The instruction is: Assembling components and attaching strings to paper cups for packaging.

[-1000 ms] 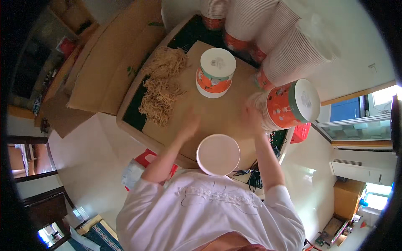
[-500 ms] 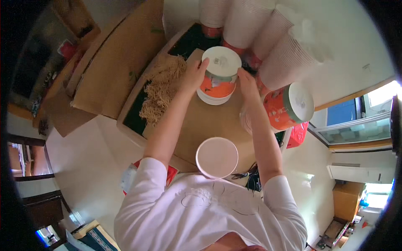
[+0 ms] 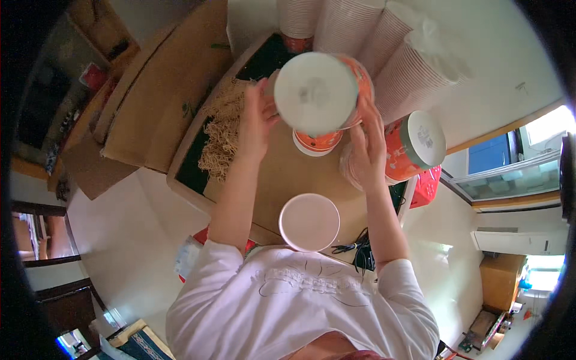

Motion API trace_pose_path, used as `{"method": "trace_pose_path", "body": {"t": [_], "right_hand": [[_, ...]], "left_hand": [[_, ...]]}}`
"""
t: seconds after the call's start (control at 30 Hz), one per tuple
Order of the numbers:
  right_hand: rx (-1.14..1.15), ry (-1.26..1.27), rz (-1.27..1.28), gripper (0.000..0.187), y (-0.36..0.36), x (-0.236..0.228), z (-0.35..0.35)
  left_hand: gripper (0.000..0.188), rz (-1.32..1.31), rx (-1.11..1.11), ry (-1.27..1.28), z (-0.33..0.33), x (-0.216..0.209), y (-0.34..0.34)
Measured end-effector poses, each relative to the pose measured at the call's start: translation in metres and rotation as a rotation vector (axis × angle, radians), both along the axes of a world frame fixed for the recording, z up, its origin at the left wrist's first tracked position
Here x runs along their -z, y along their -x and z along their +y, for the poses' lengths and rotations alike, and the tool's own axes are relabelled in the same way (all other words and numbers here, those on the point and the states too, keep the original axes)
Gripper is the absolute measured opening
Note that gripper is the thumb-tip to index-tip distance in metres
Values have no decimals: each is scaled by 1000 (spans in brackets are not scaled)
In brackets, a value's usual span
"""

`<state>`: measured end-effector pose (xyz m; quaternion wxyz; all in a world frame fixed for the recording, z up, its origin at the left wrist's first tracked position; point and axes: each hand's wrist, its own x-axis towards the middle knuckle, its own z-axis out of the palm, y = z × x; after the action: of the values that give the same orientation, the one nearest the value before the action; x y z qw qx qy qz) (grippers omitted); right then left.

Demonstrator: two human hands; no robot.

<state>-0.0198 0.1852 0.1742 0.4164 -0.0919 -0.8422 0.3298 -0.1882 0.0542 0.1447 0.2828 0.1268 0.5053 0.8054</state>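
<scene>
My left hand (image 3: 257, 123) and my right hand (image 3: 367, 147) hold an orange-and-white paper cup (image 3: 321, 90) from both sides, lifted off the table with its white round end facing me. Under it an orange-and-white stack of cups (image 3: 317, 143) stands on the brown board (image 3: 282, 180). Another stack of cups (image 3: 414, 147) lies on its side to the right, close to my right wrist. A white empty bowl (image 3: 309, 222) stands near the table's front edge, between my forearms.
A pile of dry pale noodles (image 3: 223, 129) lies left of my left hand. Tall stacks of white cups (image 3: 384, 48) lean at the back. Cardboard sheets (image 3: 162, 90) rest to the left. A black cable (image 3: 354, 246) and a red crate (image 3: 426, 186) are at the right.
Both hands went from the board up to the cup stack, took hold of the top cup and lifted it toward me.
</scene>
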Motion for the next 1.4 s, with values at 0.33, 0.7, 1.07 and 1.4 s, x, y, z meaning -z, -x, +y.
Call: {"method": "trace_pose_path", "body": {"t": [0.33,0.7,1.07,1.4], "right_hand": [[-189,684,162,53,-21,67,-37],[99,414,-794,31,2,86,-17],[-8,148,-710,36,6,105,-46],[300,512,-207,38,-87,12,-4]], "left_hand": [[63,-160,214,-36,-56,61,-33],[62,377,427,329,-125,107,-15],[47,-17,175,372,-144,177,-16],[69,169,203,799,-96,113,-57]]}}
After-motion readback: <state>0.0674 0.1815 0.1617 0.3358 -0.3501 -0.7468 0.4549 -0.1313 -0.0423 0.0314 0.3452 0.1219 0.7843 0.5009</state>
